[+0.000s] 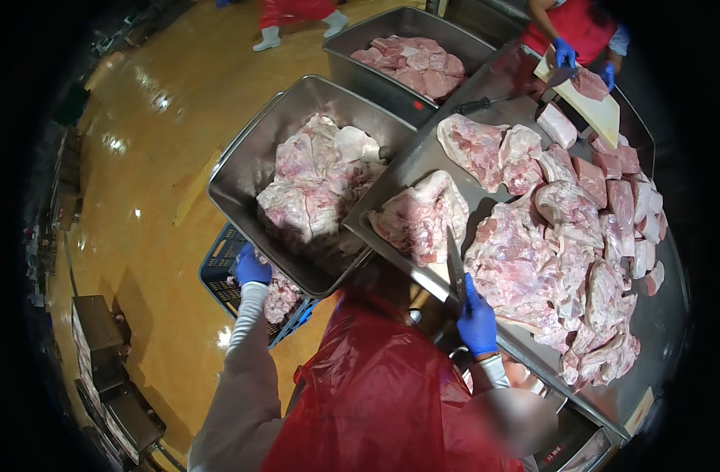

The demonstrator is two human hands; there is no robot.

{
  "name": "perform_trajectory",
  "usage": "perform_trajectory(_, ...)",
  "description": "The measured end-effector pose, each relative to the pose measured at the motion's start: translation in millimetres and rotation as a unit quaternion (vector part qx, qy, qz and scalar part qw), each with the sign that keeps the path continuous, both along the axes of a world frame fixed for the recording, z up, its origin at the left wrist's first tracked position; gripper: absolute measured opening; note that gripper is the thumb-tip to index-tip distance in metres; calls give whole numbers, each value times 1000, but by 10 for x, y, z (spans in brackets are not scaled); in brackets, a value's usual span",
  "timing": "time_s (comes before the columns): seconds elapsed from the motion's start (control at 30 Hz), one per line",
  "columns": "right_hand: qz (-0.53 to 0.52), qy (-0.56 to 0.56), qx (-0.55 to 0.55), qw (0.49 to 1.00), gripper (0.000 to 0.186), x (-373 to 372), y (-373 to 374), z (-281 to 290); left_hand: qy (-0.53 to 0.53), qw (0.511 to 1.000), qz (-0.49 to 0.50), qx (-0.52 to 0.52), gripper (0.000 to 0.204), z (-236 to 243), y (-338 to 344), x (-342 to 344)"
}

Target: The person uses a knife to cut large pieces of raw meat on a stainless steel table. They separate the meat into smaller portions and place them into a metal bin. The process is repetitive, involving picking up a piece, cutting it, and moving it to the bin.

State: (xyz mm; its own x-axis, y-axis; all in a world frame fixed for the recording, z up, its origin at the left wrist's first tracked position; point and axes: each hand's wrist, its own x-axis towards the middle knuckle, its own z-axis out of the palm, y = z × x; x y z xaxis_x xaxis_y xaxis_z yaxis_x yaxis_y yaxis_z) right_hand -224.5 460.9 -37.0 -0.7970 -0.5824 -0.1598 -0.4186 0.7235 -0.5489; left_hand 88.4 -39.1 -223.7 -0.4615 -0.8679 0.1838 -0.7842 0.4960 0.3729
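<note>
Trimming step, by the look of it: the right hand (pixel 477 321) grips a knife (pixel 455 269), its blade beside the meat slab (pixel 420 216) on the table (pixel 665 322). The left hand (pixel 252 267), seemingly closed on scraps, reaches into the crate (pixel 217 267). Next move likely needs this hand steadying the slab.

Both the left hand (pixel 252 267) and the right hand (pixel 477 322) wear blue gloves, with long pale-grey sleeves (pixel 242 354) and a glossy red plastic apron (pixel 376 393).
</note>
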Motion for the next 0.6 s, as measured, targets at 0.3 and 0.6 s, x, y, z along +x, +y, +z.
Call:
perform_trajectory(0.3,-4,34,66,997,76,51,-32,-27,117,837,-534,-13,27,1580,2196,-3053)
perform_trajectory(0.6,-146,-17,-76,986,69,293,148,-39,-117,743,-659,16,22,1278,2220,-3842)
